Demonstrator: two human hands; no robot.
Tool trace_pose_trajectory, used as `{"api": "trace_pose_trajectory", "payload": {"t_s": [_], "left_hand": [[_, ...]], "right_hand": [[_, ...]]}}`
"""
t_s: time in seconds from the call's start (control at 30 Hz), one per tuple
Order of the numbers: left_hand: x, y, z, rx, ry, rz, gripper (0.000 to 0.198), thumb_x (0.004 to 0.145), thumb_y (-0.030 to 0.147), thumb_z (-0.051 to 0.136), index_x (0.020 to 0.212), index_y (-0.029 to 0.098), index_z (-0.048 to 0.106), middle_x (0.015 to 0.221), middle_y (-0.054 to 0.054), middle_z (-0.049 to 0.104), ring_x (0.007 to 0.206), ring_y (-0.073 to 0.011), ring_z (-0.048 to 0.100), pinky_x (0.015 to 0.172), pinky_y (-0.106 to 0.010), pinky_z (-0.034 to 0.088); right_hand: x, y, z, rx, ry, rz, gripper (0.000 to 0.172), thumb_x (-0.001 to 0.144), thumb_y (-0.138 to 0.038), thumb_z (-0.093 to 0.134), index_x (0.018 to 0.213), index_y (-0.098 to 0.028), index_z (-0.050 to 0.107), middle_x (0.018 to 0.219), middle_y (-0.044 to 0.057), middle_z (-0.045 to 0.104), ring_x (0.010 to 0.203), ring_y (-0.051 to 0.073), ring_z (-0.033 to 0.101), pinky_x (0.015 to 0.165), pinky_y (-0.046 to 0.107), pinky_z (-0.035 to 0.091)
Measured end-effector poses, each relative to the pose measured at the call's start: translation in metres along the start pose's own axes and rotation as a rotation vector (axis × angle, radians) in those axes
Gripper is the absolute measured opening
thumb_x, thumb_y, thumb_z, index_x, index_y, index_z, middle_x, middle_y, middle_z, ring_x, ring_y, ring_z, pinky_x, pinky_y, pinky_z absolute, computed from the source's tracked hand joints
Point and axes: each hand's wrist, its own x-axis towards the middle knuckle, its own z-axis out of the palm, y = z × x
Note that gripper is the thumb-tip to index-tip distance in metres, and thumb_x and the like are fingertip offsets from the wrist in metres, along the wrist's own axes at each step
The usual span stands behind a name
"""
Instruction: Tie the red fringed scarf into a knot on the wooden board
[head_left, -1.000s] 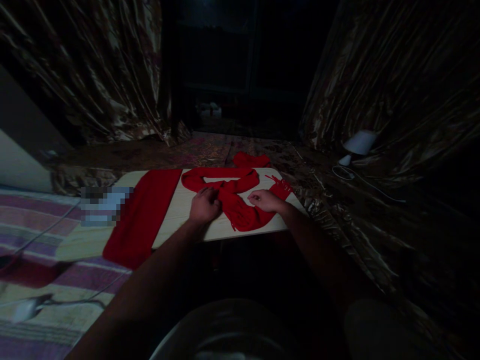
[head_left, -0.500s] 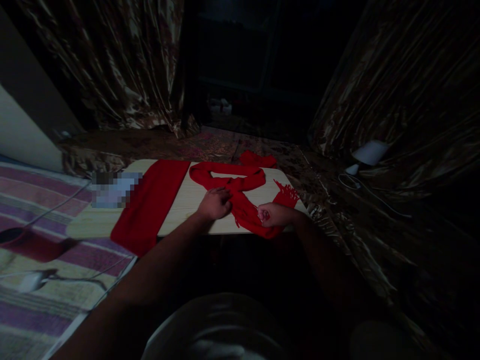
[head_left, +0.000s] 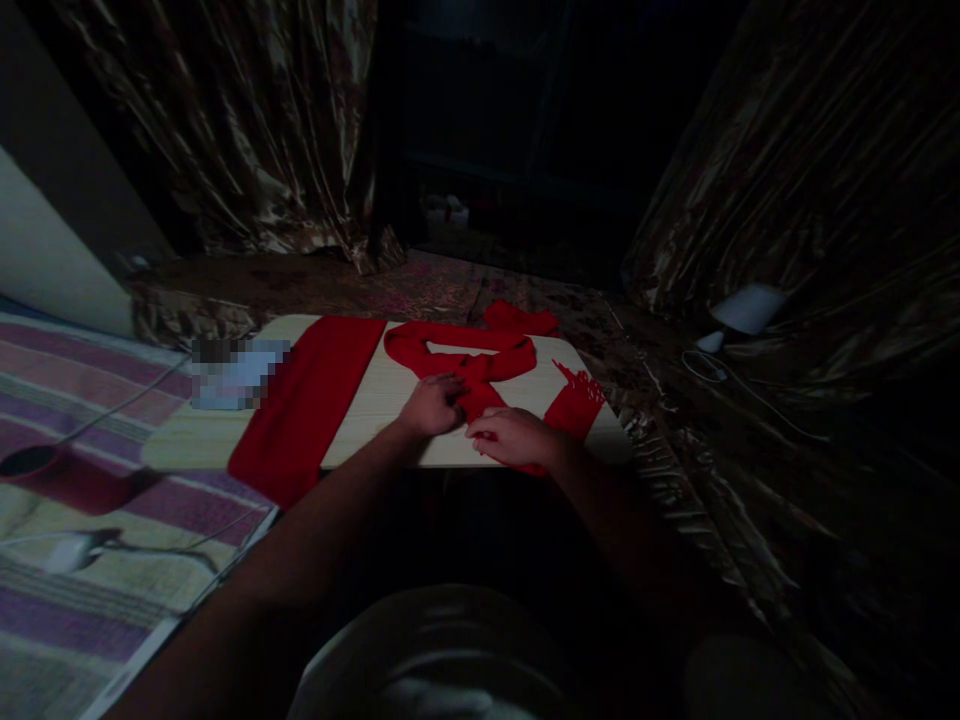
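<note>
A red fringed scarf [head_left: 480, 352] lies twisted in a loop on a light wooden board [head_left: 375, 400]. My left hand [head_left: 435, 405] presses on the scarf where its strands cross, fingers curled into the cloth. My right hand [head_left: 510, 437] lies just right of it, palm down on the scarf's lower end, fingers closed on the fabric. The fringed end [head_left: 579, 392] sticks out beyond my right hand. A second red cloth [head_left: 307, 405], laid flat, covers the board's left part and hangs over its near edge.
A blurred-out patch [head_left: 238, 372] sits at the board's left end. A striped mat [head_left: 67, 560] with a cable and a dark red bowl [head_left: 52, 478] lies at left. Shiny patterned drapes [head_left: 787, 200] surround the scene. A white lamp [head_left: 739, 310] stands at right.
My right hand moved left along the scarf, from a fist near the board's near edge to lying beside my left hand. The scarf's lower end is now folded in under it.
</note>
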Motion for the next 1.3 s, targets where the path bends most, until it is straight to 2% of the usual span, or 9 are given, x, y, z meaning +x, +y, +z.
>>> {"api": "trace_pose_trajectory", "payload": {"t_s": [0.13, 0.3, 0.5, 0.57, 0.63, 0.77, 0.93, 1.2, 1.3], "left_hand": [[0.000, 0.002, -0.001, -0.016, -0.006, -0.018, 0.050, 0.072, 0.024, 0.058, 0.117, 0.020, 0.078, 0.130, -0.007, 0.070, 0.131, -0.0284, 0.058, 0.115, -0.043, 0.044], [-0.001, 0.001, 0.000, -0.017, 0.024, -0.015, 0.044, 0.076, 0.030, 0.061, 0.115, 0.018, 0.079, 0.129, -0.010, 0.071, 0.130, -0.0301, 0.059, 0.113, -0.043, 0.045], [0.000, 0.000, 0.002, -0.013, 0.019, -0.008, 0.045, 0.077, 0.036, 0.064, 0.116, 0.018, 0.077, 0.129, -0.010, 0.071, 0.128, -0.0294, 0.060, 0.112, -0.040, 0.046], [0.000, 0.001, 0.001, -0.014, 0.011, -0.018, 0.045, 0.076, 0.035, 0.064, 0.116, 0.019, 0.077, 0.129, -0.009, 0.071, 0.128, -0.0296, 0.060, 0.112, -0.040, 0.046], [0.000, 0.002, -0.001, -0.012, 0.013, -0.016, 0.044, 0.076, 0.034, 0.064, 0.115, 0.019, 0.077, 0.129, -0.010, 0.071, 0.128, -0.0296, 0.059, 0.113, -0.040, 0.045], [-0.001, 0.005, -0.003, -0.001, 0.015, 0.004, 0.044, 0.077, 0.033, 0.063, 0.116, 0.019, 0.077, 0.125, -0.010, 0.073, 0.126, -0.0296, 0.061, 0.112, -0.041, 0.046], [-0.001, 0.007, -0.006, 0.015, -0.002, 0.000, 0.042, 0.078, 0.034, 0.062, 0.115, 0.020, 0.077, 0.121, -0.009, 0.074, 0.126, -0.0295, 0.061, 0.111, -0.041, 0.046], [0.000, 0.006, -0.004, 0.020, 0.002, -0.010, 0.043, 0.077, 0.036, 0.063, 0.115, 0.020, 0.077, 0.124, -0.009, 0.073, 0.127, -0.0309, 0.060, 0.112, -0.042, 0.045], [0.000, 0.007, -0.004, 0.028, -0.004, -0.002, 0.043, 0.077, 0.036, 0.064, 0.115, 0.019, 0.077, 0.125, -0.010, 0.072, 0.128, -0.0316, 0.060, 0.111, -0.043, 0.046]], "right_hand": [[0.006, 0.001, 0.005, 0.019, 0.049, 0.081, 0.017, 0.090, -0.026, 0.062, 0.080, -0.020, 0.074, 0.082, 0.003, 0.070, 0.078, 0.015, 0.061, 0.072, 0.025, 0.040], [0.006, 0.017, -0.001, 0.177, 0.236, 0.244, 0.011, 0.086, -0.027, 0.064, 0.081, -0.019, 0.070, 0.074, -0.001, 0.068, 0.067, 0.012, 0.057, 0.062, 0.023, 0.038], [0.000, 0.019, -0.025, -0.160, 0.038, 0.485, 0.014, 0.082, -0.030, 0.068, 0.072, -0.021, 0.064, 0.071, 0.004, 0.066, 0.067, 0.017, 0.057, 0.061, 0.028, 0.034], [0.003, 0.014, -0.025, -0.246, 0.125, 0.468, 0.011, 0.085, -0.031, 0.064, 0.080, -0.020, 0.064, 0.081, 0.007, 0.068, 0.075, 0.020, 0.060, 0.066, 0.030, 0.037], [0.008, 0.009, -0.019, -0.250, 0.216, 0.348, 0.013, 0.086, -0.033, 0.064, 0.090, -0.020, 0.064, 0.093, 0.008, 0.069, 0.086, 0.021, 0.061, 0.074, 0.030, 0.042], [0.017, 0.002, -0.005, -0.257, 0.139, 0.153, 0.021, 0.083, -0.029, 0.067, 0.101, -0.020, 0.064, 0.110, 0.009, 0.068, 0.101, 0.024, 0.061, 0.086, 0.032, 0.044], [0.023, -0.003, 0.002, -0.351, -0.018, 0.267, 0.026, 0.086, -0.016, 0.056, 0.110, -0.016, 0.064, 0.111, 0.013, 0.070, 0.098, 0.024, 0.064, 0.084, 0.032, 0.047], [0.026, -0.001, 0.009, -0.458, 0.076, 0.305, 0.037, 0.089, -0.010, 0.047, 0.124, -0.010, 0.060, 0.133, 0.020, 0.059, 0.125, 0.029, 0.053, 0.106, 0.038, 0.041], [0.029, 0.006, 0.011, -0.413, 0.044, 0.365, 0.039, 0.091, -0.007, 0.045, 0.128, -0.010, 0.057, 0.130, 0.020, 0.061, 0.116, 0.027, 0.059, 0.100, 0.037, 0.045]]}}
